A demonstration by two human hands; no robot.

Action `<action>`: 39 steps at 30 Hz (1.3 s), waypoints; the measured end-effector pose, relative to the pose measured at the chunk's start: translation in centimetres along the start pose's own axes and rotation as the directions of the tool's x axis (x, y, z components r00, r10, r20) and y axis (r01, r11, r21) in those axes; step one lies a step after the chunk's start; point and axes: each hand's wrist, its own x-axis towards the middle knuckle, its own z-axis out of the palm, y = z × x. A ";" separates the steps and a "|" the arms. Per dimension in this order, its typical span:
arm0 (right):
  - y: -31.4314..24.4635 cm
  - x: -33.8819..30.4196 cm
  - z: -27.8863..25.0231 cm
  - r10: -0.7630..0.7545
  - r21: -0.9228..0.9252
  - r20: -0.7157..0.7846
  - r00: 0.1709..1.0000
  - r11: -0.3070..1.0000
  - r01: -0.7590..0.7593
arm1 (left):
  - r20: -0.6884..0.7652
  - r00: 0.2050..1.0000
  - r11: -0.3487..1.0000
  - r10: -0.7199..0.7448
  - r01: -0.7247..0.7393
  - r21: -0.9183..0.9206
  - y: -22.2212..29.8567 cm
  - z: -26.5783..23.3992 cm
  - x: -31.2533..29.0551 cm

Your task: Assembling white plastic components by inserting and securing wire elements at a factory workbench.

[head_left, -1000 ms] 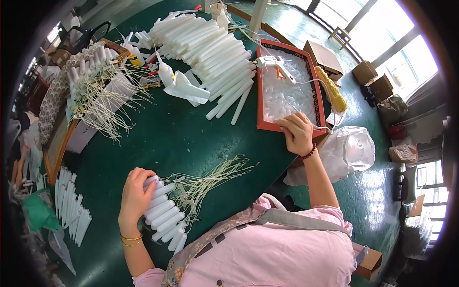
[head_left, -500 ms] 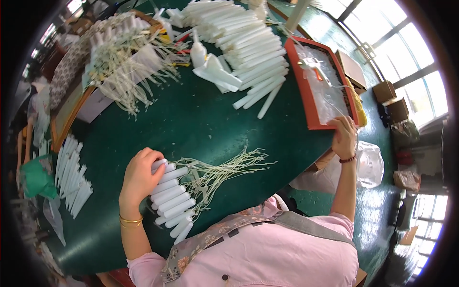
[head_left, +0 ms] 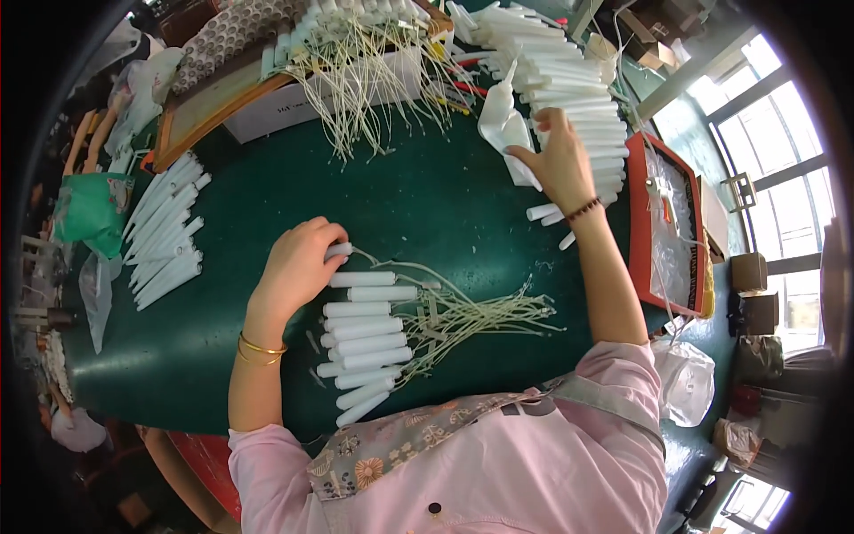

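Observation:
My left hand (head_left: 301,269) pinches a white tube (head_left: 339,252) with a thin pale wire running from its right end. Just nearer to me, several white tubes (head_left: 363,342) lie in a row on the green table, their wires (head_left: 498,316) fanning out to the right. Over at the back right, my right hand (head_left: 562,165) is raised with thumb and fingers apart and nothing between them. It is beside a white squeeze bottle (head_left: 503,116) with a pointed nozzle, in front of a big pile of white tubes (head_left: 583,111). Whether it touches the bottle, I cannot tell.
Another group of white tubes (head_left: 167,236) lies at the left. A box (head_left: 329,98) at the back has bundled wires (head_left: 369,84) hanging over its edge. An orange-red tray (head_left: 637,231) with a glue gun (head_left: 660,189) stands at the right edge.
My right hand has left the orange-red tray's near corner and moved up and left towards the squeeze bottle. My left hand has drawn its tube slightly away from the row. The view has shifted.

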 end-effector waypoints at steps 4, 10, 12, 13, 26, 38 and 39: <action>1.5 4.0 4.8 0.149 0.153 0.036 0.988 0.976 -0.152 | 0.023 0.998 0.999 -0.050 0.049 0.009 -0.1 -0.4 0.0; 1.5 7.8 9.4 0.237 0.212 0.157 0.959 0.940 -0.267 | 0.017 0.999 0.999 -0.031 0.031 -0.017 -0.6 -0.2 -0.2; 2.8 9.4 11.0 0.173 0.119 -0.063 0.983 0.979 -0.165 | 0.009 1.000 1.000 -0.009 0.010 -0.028 -0.3 -0.1 0.3; 1.0 10.1 11.2 0.251 0.226 0.060 0.966 0.939 -0.258 | 0.012 0.999 0.999 -0.036 0.036 -0.027 -0.6 0.0 -0.3; -3.0 3.3 1.5 -0.189 -0.090 -0.041 0.981 0.979 0.185 | -0.020 1.000 0.998 0.000 -0.001 -0.060 -2.2 -0.6 -0.1; -6.7 -10.4 2.3 -0.179 0.276 0.528 0.830 0.961 0.032 | -0.192 0.977 0.990 0.096 -0.113 -0.080 -1.0 1.3 2.2; -6.7 -9.9 2.0 -0.169 0.266 0.545 0.821 0.964 0.022 | -0.234 0.958 0.967 0.163 -0.202 -0.154 -0.2 1.7 2.7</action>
